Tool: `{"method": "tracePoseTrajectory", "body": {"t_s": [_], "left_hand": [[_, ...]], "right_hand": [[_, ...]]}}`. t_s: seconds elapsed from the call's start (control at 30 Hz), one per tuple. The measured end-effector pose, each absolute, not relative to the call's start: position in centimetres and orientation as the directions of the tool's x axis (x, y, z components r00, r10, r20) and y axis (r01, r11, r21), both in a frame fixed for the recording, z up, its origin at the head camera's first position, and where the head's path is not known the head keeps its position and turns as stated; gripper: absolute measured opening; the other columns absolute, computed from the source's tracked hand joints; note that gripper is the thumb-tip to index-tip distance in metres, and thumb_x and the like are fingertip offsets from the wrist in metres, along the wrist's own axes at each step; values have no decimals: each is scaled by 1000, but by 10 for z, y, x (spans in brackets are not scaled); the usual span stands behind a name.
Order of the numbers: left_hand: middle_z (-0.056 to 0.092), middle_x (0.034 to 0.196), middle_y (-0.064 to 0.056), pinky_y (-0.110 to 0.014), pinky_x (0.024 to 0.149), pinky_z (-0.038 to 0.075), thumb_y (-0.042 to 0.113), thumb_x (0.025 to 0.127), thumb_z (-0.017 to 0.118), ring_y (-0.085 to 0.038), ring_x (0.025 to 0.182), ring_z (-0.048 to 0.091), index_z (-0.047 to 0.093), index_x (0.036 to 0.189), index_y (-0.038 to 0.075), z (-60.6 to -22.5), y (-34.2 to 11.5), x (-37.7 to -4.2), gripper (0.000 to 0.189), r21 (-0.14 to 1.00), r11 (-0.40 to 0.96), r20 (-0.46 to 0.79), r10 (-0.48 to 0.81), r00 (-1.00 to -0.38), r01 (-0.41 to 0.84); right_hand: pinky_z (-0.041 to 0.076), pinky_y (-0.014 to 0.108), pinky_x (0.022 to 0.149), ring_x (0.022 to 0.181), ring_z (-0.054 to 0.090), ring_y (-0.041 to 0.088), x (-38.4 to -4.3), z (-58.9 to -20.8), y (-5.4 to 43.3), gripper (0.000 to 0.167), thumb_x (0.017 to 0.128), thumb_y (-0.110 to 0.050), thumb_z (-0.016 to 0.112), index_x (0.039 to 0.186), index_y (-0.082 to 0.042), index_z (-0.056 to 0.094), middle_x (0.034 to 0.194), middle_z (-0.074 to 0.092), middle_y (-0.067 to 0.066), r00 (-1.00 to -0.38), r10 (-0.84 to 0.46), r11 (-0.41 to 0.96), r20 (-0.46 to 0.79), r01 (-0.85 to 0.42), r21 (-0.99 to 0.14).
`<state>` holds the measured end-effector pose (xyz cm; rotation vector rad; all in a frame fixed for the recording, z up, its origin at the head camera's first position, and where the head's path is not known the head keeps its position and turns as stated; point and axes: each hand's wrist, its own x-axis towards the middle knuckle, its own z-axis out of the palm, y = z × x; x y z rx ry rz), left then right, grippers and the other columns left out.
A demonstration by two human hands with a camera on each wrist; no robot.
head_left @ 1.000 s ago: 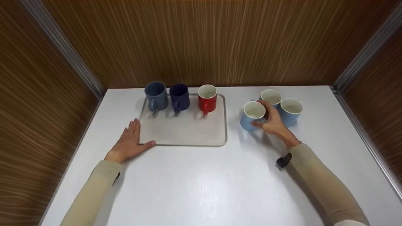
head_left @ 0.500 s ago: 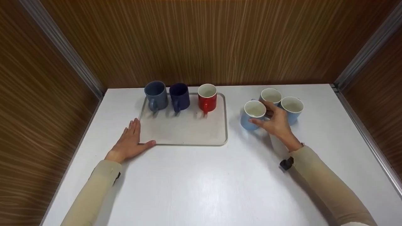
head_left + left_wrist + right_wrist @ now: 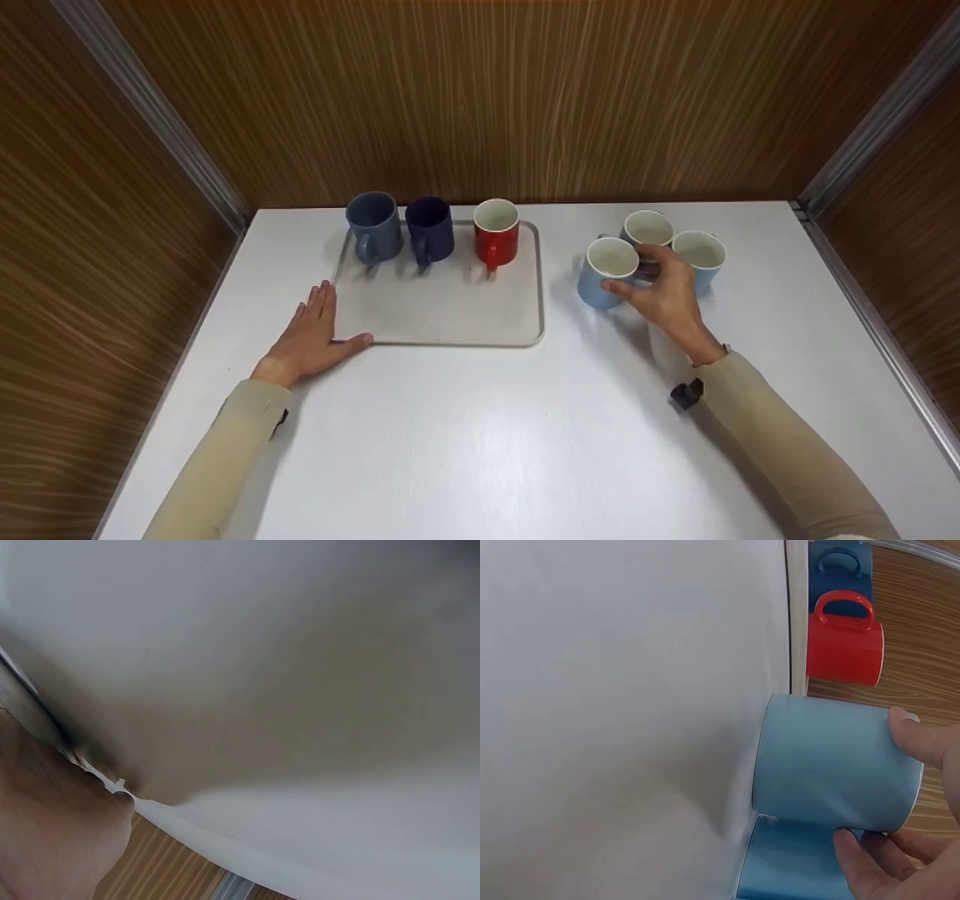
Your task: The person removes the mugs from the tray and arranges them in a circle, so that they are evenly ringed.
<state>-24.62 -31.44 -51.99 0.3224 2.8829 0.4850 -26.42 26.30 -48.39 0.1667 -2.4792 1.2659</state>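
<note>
My right hand (image 3: 666, 292) holds a light blue mug (image 3: 598, 289) by its side, thumb near the rim at the front and fingers on the side toward two other mugs. In the right wrist view the thumb lies at the rim of this light blue mug (image 3: 832, 757), which is upright at table level. Close behind and to the right are a second light blue mug (image 3: 648, 225) and a third (image 3: 703, 259), partly hidden by the hand. My left hand (image 3: 307, 341) lies flat, fingers straight, at the left front corner of a pale tray (image 3: 442, 315).
Along the tray's back stand a grey-blue mug (image 3: 375, 232), a dark blue mug (image 3: 430, 236) and a red mug (image 3: 496, 240), handles toward me. The white table (image 3: 465, 435) ends at a wood-grain back panel (image 3: 480, 97), with side panels left and right.
My right hand has shifted slightly right, its fingers moving from the back of the light blue mug's rim to its right side. The left hand and the tray stay put.
</note>
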Motion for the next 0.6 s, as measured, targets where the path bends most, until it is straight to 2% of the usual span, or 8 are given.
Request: {"method": "tracePoseTrajectory", "body": {"t_s": [0.27, 0.6], "left_hand": [[-12, 179, -21, -58, 135, 0, 89, 93, 46, -39, 167, -10, -6, 168, -3, -521, -315, -245, 130, 337, 926, -174, 236, -956, 167], [-13, 179, -19, -57, 136, -1, 89, 92, 46, -38, 167, -11, -8, 169, -2, -519, -315, -247, 131, 338, 927, -183, 236, -955, 164]], "right_hand": [[55, 55, 109, 126, 69, 45, -266, -483, 262, 68, 76, -14, 99, 134, 4, 68, 135, 65, 25, -931, 45, 596, 361, -265, -758], [60, 53, 100, 117, 73, 40, -271, -482, 263, 63, 76, -12, 99, 131, 4, 71, 129, 65, 24, -927, 61, 612, 371, -259, -747]]}}
